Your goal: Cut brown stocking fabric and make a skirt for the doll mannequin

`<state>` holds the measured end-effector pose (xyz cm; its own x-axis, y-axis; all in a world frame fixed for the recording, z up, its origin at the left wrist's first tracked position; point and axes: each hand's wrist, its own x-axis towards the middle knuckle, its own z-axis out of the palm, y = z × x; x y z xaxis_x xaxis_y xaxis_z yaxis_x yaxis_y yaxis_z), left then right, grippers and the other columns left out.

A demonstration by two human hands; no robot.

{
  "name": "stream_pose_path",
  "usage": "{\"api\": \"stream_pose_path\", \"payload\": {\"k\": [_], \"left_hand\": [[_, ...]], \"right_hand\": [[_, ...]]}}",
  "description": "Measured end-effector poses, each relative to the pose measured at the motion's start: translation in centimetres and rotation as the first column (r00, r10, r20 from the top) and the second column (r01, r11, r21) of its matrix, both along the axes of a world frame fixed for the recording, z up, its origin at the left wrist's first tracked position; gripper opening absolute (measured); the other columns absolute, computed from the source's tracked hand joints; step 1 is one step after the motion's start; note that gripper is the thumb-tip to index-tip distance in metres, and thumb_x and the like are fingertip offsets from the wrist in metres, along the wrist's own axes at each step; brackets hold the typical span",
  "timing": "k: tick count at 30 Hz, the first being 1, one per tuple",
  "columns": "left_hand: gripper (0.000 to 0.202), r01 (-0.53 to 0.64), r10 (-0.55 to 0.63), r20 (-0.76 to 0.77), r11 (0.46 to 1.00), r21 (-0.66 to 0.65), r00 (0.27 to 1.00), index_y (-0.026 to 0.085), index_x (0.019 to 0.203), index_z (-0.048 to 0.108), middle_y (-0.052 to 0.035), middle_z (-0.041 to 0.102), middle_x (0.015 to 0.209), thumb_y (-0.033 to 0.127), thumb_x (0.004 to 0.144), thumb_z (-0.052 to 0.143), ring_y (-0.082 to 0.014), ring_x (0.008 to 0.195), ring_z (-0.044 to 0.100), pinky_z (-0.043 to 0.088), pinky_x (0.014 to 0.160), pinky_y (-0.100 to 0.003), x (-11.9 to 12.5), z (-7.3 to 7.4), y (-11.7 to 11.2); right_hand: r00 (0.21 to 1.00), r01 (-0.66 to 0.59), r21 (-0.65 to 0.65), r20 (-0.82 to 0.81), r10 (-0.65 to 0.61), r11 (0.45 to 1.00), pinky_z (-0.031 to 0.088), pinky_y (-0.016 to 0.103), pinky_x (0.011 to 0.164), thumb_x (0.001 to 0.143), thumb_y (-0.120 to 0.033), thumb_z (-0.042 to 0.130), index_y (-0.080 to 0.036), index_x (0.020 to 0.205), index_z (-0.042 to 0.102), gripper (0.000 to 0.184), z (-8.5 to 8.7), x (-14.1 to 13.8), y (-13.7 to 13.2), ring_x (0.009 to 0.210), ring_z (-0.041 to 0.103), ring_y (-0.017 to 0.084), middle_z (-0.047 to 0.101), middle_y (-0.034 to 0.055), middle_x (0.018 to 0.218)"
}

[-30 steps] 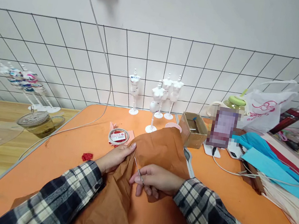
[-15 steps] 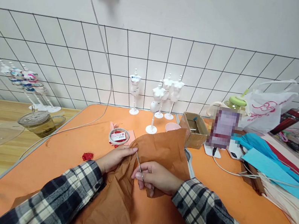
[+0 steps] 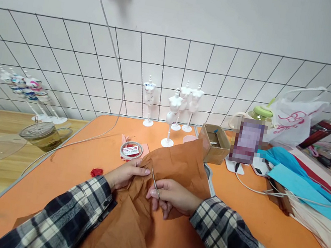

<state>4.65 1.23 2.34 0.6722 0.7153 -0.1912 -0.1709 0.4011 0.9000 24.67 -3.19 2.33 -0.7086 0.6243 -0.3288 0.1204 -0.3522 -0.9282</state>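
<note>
A large sheet of brown paper point(image 3: 177, 164) lies crumpled on the orange table point(image 3: 75, 168) in front of me. My left hand point(image 3: 127, 174) pinches the paper's edge just left of a pair of small thin scissors point(image 3: 154, 179). My right hand point(image 3: 174, 195) is closed round the scissors' handles, blades pointing up and left into the paper. Both forearms wear plaid sleeves.
A round tape tin point(image 3: 131, 150) and a red scrap point(image 3: 97, 172) lie to the left. Three white mini mannequins point(image 3: 174, 108) stand at the back by a wire grid. A cardboard box point(image 3: 215, 144), blue paper point(image 3: 298, 180) and bags sit right; a glass jar point(image 3: 43, 136) stands left.
Both hands have shifted a little up the paper, with the scissors advancing along it. The brown sheet has bunched slightly higher toward the back.
</note>
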Motion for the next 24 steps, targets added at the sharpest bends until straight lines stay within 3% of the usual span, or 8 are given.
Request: {"api": "stream_pose_path", "payload": {"k": [4,9,14,18,24], "left_hand": [[0.040,-0.024,0.023,0.017,0.998,0.058,1.000,0.012,0.108,0.066,-0.0090,0.075,0.094,0.017,0.070,0.078,-0.0221,0.078,0.071,0.054,0.074,-0.030,0.07,0.15,0.09],[0.041,-0.008,0.008,0.031,1.000,-0.018,0.999,0.012,0.112,0.064,-0.0120,0.075,0.094,0.020,0.073,0.076,-0.0238,0.072,0.073,0.055,0.071,-0.033,-0.11,-0.01,0.08],[0.045,0.010,-0.010,0.034,1.000,-0.008,0.999,0.015,0.115,0.064,-0.0102,0.075,0.095,0.019,0.073,0.077,-0.0218,0.072,0.072,0.055,0.073,-0.031,-0.07,-0.12,0.08],[0.049,0.045,-0.045,0.027,0.999,0.012,0.999,0.015,0.120,0.062,-0.0095,0.076,0.090,0.022,0.074,0.077,-0.0220,0.070,0.072,0.055,0.073,-0.032,-0.05,-0.28,0.11],[0.047,-0.003,0.002,0.037,1.000,0.011,0.999,0.015,0.116,0.063,-0.0101,0.076,0.094,0.020,0.072,0.079,-0.0231,0.075,0.072,0.055,0.074,-0.032,-0.05,-0.28,0.18]], "right_hand": [[1.000,-0.004,0.012,0.005,0.004,1.000,0.039,0.013,0.039,0.084,-0.043,0.061,-0.013,0.093,0.060,0.031,0.15,0.13,-0.01,0.043,0.045,0.004,0.061,-0.0011,0.067],[1.000,0.027,-0.002,-0.007,-0.027,1.000,0.040,0.014,0.039,0.082,-0.045,0.062,-0.013,0.093,0.060,0.034,0.41,0.07,-0.11,0.044,0.042,0.004,0.060,-0.0012,0.066],[1.000,0.007,0.013,0.020,-0.007,1.000,0.039,0.015,0.036,0.083,-0.037,0.058,-0.014,0.091,0.060,0.025,0.84,-0.12,-0.25,0.042,0.040,0.005,0.059,-0.0012,0.065],[1.000,0.020,0.016,0.011,-0.020,1.000,0.037,0.014,0.036,0.083,-0.040,0.059,-0.014,0.088,0.059,0.027,0.79,-0.22,-0.29,0.042,0.040,0.005,0.059,-0.0019,0.064],[0.999,0.044,0.037,0.028,-0.045,0.998,0.034,0.014,0.035,0.083,-0.040,0.061,-0.016,0.083,0.055,0.025,0.30,-0.35,-0.29,0.041,0.036,0.004,0.058,-0.0033,0.062]]}}
